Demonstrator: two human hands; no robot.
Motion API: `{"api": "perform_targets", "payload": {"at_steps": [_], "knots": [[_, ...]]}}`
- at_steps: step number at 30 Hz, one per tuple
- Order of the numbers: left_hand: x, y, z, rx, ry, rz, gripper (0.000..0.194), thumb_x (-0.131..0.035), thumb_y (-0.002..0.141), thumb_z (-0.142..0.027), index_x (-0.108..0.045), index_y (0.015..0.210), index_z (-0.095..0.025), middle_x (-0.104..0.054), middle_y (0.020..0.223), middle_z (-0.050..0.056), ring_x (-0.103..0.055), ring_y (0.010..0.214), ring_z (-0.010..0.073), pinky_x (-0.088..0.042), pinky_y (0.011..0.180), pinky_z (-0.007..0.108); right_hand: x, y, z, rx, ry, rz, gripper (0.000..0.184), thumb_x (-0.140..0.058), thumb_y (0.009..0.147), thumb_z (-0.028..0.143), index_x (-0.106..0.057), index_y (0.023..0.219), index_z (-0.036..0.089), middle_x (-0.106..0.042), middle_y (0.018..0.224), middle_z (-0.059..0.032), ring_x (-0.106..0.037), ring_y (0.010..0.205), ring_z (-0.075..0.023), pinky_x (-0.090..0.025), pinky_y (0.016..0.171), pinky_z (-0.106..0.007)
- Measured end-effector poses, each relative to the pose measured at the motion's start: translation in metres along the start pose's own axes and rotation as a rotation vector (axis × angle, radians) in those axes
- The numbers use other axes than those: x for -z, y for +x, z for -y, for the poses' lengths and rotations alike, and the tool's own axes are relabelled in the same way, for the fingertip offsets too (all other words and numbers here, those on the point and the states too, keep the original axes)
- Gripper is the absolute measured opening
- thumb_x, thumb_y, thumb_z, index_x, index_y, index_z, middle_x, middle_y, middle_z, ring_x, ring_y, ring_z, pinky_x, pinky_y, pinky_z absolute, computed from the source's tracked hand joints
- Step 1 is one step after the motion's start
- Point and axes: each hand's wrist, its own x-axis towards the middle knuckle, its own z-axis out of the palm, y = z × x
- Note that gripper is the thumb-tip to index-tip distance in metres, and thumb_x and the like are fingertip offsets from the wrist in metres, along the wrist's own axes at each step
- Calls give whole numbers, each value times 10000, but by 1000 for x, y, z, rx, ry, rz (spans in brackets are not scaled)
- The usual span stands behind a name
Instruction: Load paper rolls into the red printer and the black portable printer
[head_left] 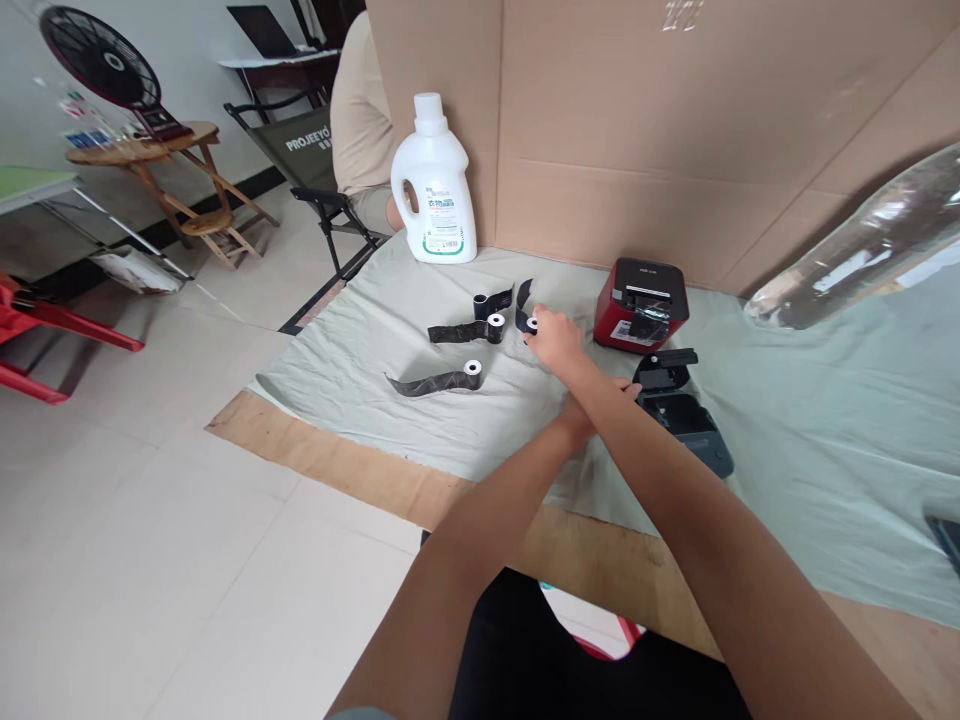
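Observation:
My forearms cross over the table. My right hand [559, 342] reaches across to the left, its fingers closed on a dark paper roll [532, 325]; the roll's loose strip curls up behind it. My left hand [616, 390], partly hidden under my right forearm, has its fingers against the near-left edge of a dark portable printer [694, 425], whose lid [664, 370] stands raised over a hollow compartment. Left of my right hand lie several more dark rolls with unwound tails: a front roll [471, 374], a middle roll [495, 328] and a back roll [480, 307].
A red and black box-shaped printer [641, 305] stands behind the open one. A white detergent bottle [435, 190] is at the back left, before a cardboard wall [645, 110]. A clear plastic-wrapped bundle [862, 240] leans at right. Someone in a beige shirt [364, 110] sits behind the cardboard.

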Motion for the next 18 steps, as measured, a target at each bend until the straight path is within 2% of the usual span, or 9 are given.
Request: {"api": "perform_targets", "payload": {"at_steps": [3,5,6,8,10,13,15,18], "knots": [[2,2,0,-20,8,24,477,-449,1040,-413,-341,615,-224,-405,596,-23,-458,629,149,-431,688,321,2,-10,5,40,-16,-108,360,-637,883,255,-593,1236,200,-666,1155,-195,-613,1076,-387,-499,847,-479],[3,5,0,-30,37,34,462,-450,1038,-413,-372,623,-226,-416,596,-21,-459,620,150,-419,687,325,2,-20,12,186,37,-174,407,-626,866,249,-579,1264,176,-610,1263,-209,-565,1144,-390,-486,876,-474],[4,6,0,-27,59,42,451,-450,1037,-417,-406,631,-225,-439,602,-17,-469,620,152,-412,682,328,1,-25,16,301,93,-155,412,-625,857,244,-583,1261,178,-598,1284,-193,-548,1165,-375,-477,902,-462],[5,8,1,-3,107,66,428,-448,1030,-438,-484,661,-223,-504,626,-3,-500,632,165,-395,664,329,-7,-35,25,526,243,-2,378,-633,839,232,-613,1215,205,-626,1256,-131,-535,1167,-327,-454,948,-421],[4,9,3,27,142,80,419,-437,1022,-471,-548,701,-225,-571,670,11,-537,664,181,-377,641,319,-19,-42,33,625,371,169,286,-641,830,232,-643,1115,220,-666,1160,-76,-540,1115,-285,-436,941,-385],[2,10,6,27,177,53,423,-430,1015,-485,-577,713,-227,-620,713,17,-574,712,190,-354,615,301,-33,-48,40,590,476,301,76,-633,818,256,-619,879,212,-644,892,-20,-548,893,-223,-417,788,-329],[2,9,6,16,185,42,424,-440,1014,-477,-574,700,-225,-626,711,14,-580,711,187,-351,603,298,-35,-51,39,554,585,345,93,-631,808,283,-569,803,214,-594,816,8,-522,777,-181,-385,700,-299],[4,9,3,32,167,56,417,-455,1012,-475,-595,708,-226,-618,694,12,-580,689,185,-386,623,305,-23,-59,32,435,811,392,153,-641,809,359,-573,841,225,-598,855,7,-535,762,-171,-399,671,-289]]}}
